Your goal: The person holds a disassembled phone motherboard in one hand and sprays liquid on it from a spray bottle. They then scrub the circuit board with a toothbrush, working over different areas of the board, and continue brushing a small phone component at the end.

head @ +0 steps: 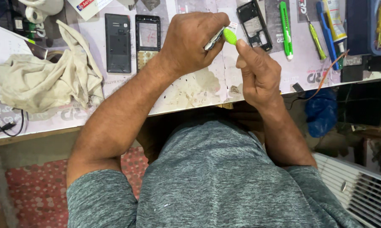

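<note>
So both hands work above the bench: left hand (190,42) clamps one small metal part (214,39), right hand (258,71) pinches one green-tipped tool (230,36) against it. Three phone shells (117,43) at 11-to-1 o'clock, one rag (47,80) at 9.

The long workbench (190,90) has a pale, stained top covered with a printed sheet. On its left part lies a crumpled cream cloth (42,78), and just beside it a dark rectangular phone back cover (117,43) and a black phone front frame with a keypad (147,41) lie side by side. Further right lies a black empty phone housing (254,25), then a green utility knife (286,29), a small green-handled screwdriver (316,39) and a blue flat tool (326,31). A white cup (40,8) stands at the far left corner.
</note>
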`<state>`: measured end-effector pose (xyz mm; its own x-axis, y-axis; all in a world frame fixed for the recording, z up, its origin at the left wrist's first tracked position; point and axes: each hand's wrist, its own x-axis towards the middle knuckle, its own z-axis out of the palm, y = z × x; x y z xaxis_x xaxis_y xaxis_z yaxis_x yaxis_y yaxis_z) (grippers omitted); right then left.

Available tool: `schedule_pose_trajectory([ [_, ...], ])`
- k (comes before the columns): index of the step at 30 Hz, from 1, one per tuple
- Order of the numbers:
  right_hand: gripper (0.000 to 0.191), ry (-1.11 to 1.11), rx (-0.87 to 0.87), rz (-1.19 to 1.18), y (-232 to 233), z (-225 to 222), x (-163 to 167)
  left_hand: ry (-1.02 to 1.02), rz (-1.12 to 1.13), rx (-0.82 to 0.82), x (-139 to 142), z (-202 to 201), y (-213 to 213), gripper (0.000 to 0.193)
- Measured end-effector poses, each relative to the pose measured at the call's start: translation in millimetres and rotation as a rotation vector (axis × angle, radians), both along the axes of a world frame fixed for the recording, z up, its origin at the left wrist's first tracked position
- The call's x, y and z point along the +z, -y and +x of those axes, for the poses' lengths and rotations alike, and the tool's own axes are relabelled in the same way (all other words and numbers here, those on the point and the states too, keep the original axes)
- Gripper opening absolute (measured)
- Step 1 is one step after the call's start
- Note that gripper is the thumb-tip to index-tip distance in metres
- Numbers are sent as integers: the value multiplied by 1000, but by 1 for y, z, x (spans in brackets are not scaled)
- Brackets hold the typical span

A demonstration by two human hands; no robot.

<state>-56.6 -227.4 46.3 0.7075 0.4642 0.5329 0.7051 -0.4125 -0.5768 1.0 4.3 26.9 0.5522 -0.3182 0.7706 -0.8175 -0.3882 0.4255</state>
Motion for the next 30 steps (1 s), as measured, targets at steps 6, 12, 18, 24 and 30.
schedule_pose_trajectory([
  [6, 49, -25, 24, 53, -1, -1, -2, -33, 30, 19, 0, 1, -1, 36],
  [12, 52, -11, -19, 26, 2, 4, -4, -44, 48, 24, -1, 2, 2, 31],
  [18, 52, -30, 70, 79, -1, 4, -11, -15, 41, 21, -3, 2, 1, 37],
  [24, 50, -27, 22, 46, -1, 4, -11, -50, 37, 13, -4, 4, 2, 34],
  [30, 50, -39, 25, 61, -1, 0, -4, -24, 19, 4, -4, 3, 1, 38],
])
